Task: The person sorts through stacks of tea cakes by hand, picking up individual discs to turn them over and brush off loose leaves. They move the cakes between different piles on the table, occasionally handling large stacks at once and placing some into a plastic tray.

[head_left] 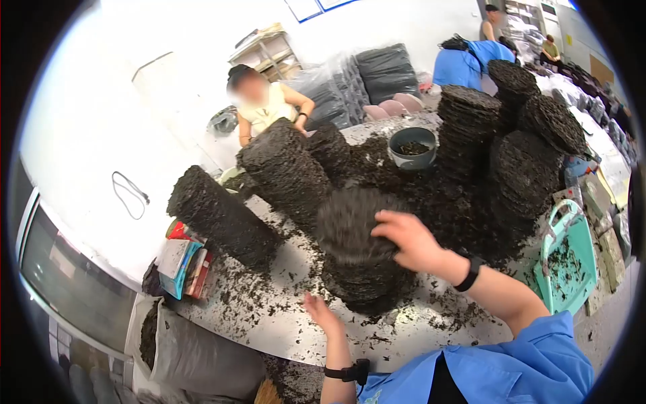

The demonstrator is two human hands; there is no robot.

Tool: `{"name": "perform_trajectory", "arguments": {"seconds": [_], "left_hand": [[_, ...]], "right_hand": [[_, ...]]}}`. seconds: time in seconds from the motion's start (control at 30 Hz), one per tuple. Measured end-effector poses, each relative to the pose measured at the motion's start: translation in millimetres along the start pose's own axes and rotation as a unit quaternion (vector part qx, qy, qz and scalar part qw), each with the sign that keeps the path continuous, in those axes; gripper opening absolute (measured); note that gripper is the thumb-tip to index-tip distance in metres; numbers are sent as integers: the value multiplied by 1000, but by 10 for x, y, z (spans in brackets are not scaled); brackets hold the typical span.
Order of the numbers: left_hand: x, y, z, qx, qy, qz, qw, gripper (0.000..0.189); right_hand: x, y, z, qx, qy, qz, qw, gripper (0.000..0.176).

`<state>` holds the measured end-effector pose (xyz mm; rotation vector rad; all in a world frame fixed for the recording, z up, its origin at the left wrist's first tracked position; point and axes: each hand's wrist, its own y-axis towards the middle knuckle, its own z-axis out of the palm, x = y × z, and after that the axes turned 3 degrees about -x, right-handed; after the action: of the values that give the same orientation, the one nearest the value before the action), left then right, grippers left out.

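Note:
A dark round pressed-leaf cake (350,222), which looks like a tea cake, sits tilted and blurred over a short stack of similar cakes (367,286). My right hand (410,239) grips its right edge, fingers over the rim. Below and left of that stack, my left hand (323,315) is raised above the table with its fingers apart, holding nothing. Taller leaning stacks stand beyond, one at the left (222,219) and another behind the middle (282,168).
Loose dark leaf covers the white table (296,330). More stacks (525,175) rise at the right, near a grey bowl (412,159). A turquoise scoop-like container (572,259) is at the right edge, a large sack (202,357) at lower left. A person (266,111) works opposite; others are behind.

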<state>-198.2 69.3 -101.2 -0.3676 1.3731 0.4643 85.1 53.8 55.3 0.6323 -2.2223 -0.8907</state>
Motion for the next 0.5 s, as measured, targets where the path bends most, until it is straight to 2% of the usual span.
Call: {"name": "perform_trajectory", "arguments": {"seconds": [0.07,0.13,0.2,0.27,0.3,0.33,0.37,0.4,0.43,0.47,0.5], "left_hand": [[280,17,-44,15,-88,-187,978,53],[533,114,-64,93,-119,-257,954,51],[151,41,148,113,-143,-290,939,55],[-62,64,239,217,-206,-326,897,60],[-151,51,307,257,-176,-272,911,69],[-312,23,429,271,-178,-270,907,69],[-485,-41,534,315,-75,-157,933,73],[-661,-135,630,347,27,-40,937,77],[-847,-218,753,370,105,-7,923,86],[-811,-208,872,418,158,34,894,87],[-908,-334,1020,438,174,13,882,88]], "right_hand": [[-192,-312,614,137,-96,-28,986,47],[60,-473,643,113,-116,-24,987,45],[158,-655,543,126,-129,-12,984,48],[245,-801,256,121,-132,19,984,52],[248,-879,76,98,-73,68,990,54],[227,-939,-106,70,-16,114,991,56],[241,-1034,-281,50,57,208,975,57],[231,-1189,-433,32,131,299,945,57],[-9,-1497,-367,-54,347,412,841,59],[-94,-1639,-450,-73,349,490,795,63],[-87,-1697,-455,-81,335,514,786,65]]}}
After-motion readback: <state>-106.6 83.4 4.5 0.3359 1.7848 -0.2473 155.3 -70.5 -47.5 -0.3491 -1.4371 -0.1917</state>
